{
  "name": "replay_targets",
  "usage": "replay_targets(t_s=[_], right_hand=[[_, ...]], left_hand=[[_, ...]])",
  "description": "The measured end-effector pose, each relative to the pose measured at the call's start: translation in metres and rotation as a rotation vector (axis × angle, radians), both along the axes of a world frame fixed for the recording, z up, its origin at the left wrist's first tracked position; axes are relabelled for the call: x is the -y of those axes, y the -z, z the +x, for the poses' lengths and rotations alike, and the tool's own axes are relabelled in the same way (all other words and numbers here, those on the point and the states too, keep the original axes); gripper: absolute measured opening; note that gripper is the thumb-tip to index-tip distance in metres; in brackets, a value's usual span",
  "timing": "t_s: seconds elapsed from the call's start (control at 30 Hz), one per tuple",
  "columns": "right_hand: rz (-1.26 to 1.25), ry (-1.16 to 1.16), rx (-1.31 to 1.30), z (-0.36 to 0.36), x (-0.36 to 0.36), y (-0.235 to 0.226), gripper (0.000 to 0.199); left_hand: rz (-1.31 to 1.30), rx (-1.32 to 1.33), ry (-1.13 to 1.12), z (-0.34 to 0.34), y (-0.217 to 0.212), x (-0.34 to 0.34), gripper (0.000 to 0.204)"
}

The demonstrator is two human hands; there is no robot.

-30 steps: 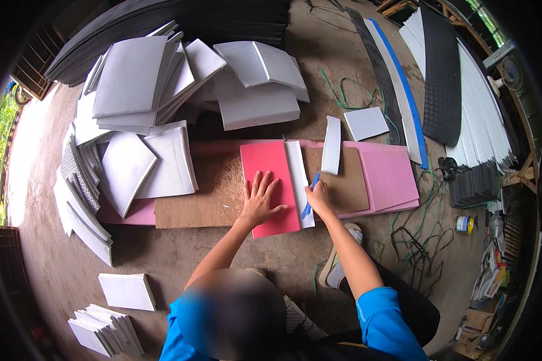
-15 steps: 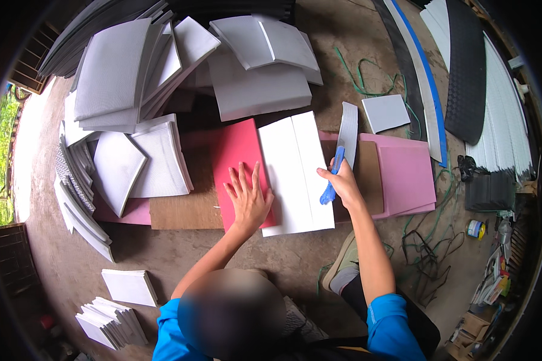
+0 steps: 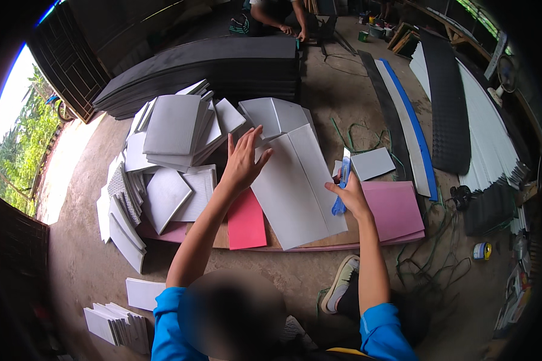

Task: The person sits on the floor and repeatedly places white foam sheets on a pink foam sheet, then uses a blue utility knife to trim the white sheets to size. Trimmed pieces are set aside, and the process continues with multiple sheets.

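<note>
Grey foam sheet (image 3: 298,192), creased lengthwise, lies under the left hand (image 3: 244,162).

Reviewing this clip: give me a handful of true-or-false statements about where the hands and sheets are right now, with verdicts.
1. The right hand holds a blue cutter. True.
2. The left hand lies flat on the red sheet. False: it is spread at the upper left edge of the grey sheet.
3. The grey sheet partly covers the red sheet. True.
4. The pink sheets lie to the person's left. False: they lie to the right.
5. Stacks of grey pieces sit to the left. True.
</note>
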State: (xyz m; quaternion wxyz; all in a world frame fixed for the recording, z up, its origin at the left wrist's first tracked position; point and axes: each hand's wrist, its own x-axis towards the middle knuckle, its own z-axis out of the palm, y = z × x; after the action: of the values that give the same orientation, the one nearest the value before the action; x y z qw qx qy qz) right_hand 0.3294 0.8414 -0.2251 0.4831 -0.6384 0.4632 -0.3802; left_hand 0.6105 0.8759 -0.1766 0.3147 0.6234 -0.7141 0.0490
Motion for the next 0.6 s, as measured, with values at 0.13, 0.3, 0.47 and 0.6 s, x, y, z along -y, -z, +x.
replay_targets(t_s=[0.13, 0.3, 0.47, 0.6], right_hand=[[-0.126, 0.016, -0.145, 0.001, -0.029, 0.013, 0.035], [0.5, 0.184, 0.244, -0.063, -0.056, -0.002, 0.018], [0.555, 0.02, 0.697, -0.071, -0.082, 0.021, 0.024], [0.473, 0.143, 0.622, -0.071, -0.096, 0.017, 0.023]], left_hand=[[0.297, 0.011, 0.188, 0.003, -0.009, -0.009, 0.037], [0.095, 0.062, 0.156, -0.066, 0.0, -0.039, 0.027], [0.064, 0.236, 0.096, -0.093, 0.023, -0.056, 0.024], [0.052, 0.249, 0.113, -0.097, 0.034, -0.055, 0.023]])
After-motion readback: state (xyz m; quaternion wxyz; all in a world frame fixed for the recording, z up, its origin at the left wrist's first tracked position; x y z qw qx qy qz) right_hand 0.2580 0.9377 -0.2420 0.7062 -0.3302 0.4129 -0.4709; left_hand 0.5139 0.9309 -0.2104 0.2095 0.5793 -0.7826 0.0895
